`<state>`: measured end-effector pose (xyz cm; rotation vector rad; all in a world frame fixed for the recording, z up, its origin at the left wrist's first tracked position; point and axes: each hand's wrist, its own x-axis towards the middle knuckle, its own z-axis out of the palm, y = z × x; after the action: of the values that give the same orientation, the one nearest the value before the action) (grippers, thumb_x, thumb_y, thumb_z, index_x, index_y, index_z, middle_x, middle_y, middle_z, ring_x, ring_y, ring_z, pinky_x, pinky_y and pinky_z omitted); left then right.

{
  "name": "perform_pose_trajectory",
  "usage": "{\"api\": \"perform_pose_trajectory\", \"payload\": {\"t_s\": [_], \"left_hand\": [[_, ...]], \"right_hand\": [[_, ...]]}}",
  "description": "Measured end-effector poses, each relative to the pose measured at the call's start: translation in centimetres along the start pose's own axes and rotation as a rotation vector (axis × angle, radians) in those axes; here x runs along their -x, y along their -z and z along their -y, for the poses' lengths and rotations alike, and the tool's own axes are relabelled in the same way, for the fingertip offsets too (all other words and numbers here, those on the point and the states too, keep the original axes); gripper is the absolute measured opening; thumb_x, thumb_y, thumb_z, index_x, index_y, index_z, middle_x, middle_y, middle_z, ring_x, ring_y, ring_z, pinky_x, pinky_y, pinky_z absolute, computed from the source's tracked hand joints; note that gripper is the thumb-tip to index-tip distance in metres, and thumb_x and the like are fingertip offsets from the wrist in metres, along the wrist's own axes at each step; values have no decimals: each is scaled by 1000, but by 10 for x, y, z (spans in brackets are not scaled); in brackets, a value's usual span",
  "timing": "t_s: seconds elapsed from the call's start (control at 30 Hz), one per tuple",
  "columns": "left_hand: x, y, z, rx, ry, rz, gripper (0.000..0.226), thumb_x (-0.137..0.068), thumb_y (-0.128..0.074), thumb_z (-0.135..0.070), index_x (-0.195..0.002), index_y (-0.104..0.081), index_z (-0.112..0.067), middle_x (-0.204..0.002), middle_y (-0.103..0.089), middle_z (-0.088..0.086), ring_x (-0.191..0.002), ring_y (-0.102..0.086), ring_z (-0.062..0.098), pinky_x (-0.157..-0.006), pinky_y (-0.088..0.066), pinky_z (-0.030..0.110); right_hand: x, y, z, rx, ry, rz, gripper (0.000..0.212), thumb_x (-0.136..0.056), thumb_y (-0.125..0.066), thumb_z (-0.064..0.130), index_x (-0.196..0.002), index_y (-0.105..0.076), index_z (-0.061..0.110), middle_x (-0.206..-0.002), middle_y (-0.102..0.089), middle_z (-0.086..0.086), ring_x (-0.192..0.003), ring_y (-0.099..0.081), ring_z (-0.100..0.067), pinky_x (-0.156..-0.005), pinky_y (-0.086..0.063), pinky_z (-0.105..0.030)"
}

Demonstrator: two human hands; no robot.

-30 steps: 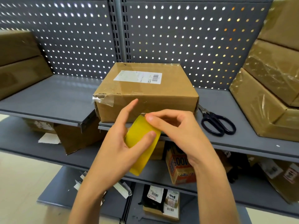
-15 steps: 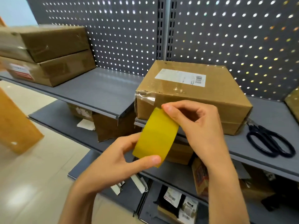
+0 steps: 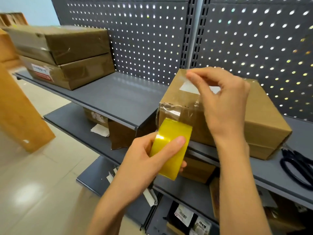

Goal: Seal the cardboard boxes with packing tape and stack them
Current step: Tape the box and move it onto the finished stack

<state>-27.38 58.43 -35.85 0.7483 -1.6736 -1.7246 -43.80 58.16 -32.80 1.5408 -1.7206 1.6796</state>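
While the left hand [image 3: 149,160] grips the yellow tape roll [image 3: 171,148], thumb across its face and fingers curled behind, the right hand [image 3: 220,106] pinches a clear strip of tape [image 3: 191,106] drawn up over the box [image 3: 264,122] on the shelf [image 3: 118,99]. Old tape wrinkles at the box's near corner. Sealing looks barely started; cutting and stacking remain. Two boxes [image 3: 67,55] sit stacked far left.

Scissors [image 3: 298,168] right of box [image 3: 264,126]
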Motion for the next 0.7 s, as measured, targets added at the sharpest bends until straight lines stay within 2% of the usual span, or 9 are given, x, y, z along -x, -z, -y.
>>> {"api": "perform_pose_trajectory", "payload": {"t_s": [0.1, 0.17, 0.3, 0.47, 0.6, 0.7], "left_hand": [[1, -1, -9, 125, 9, 49, 32, -71, -60, -29, -93, -62, -6, -64, -69, 7, -54, -66, 12, -52, -51, 16], [0, -3, -12, 177, 24, 57, 31, -68, -61, -28, -93, -62, -9, -66, -70, 9, -55, -67, 14, -51, -52, 19], [-7, -5, -10, 183, 67, 14, 23, -72, -70, -28, -89, -63, -15, -68, -69, 11, -55, -67, 17, -51, -52, 22], [-13, 0, -8, 201, 107, -12, 24, -74, -77, -30, -84, -61, -14, -63, -67, 11, -51, -63, 17, -50, -52, 25], [-14, 2, -10, 192, 124, -23, 27, -74, -75, -35, -84, -62, -14, -62, -67, 10, -50, -63, 16, -50, -53, 24], [-15, 7, -8, 190, 131, -16, 23, -67, -67, -34, -82, -63, -16, -62, -67, 10, -50, -63, 17, -49, -52, 24]], "right_hand": [[-20, 0, -6, 55, -44, 104, 14, -86, -67, 33, -91, -76, 24, -87, -72, 6, -81, -65, -7, -78, -52, -38], [-25, -4, -11, 104, -59, 168, 15, -85, -67, 34, -91, -76, 25, -90, -72, 4, -82, -65, -12, -79, -52, -42], [-27, -10, -20, 219, -131, 263, 13, -87, -67, 36, -91, -77, 27, -92, -72, 6, -81, -62, -13, -78, -48, -36], [-26, -21, -26, 222, -165, 287, 12, -87, -67, 35, -89, -76, 29, -90, -72, 7, -81, -64, -16, -77, -51, -39], [-23, -24, -28, 225, -204, 298, 13, -87, -65, 37, -90, -76, 31, -91, -72, 8, -83, -64, -18, -77, -51, -41], [-20, -26, -30, 235, -232, 294, 13, -87, -65, 39, -89, -76, 32, -90, -73, 6, -84, -64, -21, -77, -51, -42]]}}
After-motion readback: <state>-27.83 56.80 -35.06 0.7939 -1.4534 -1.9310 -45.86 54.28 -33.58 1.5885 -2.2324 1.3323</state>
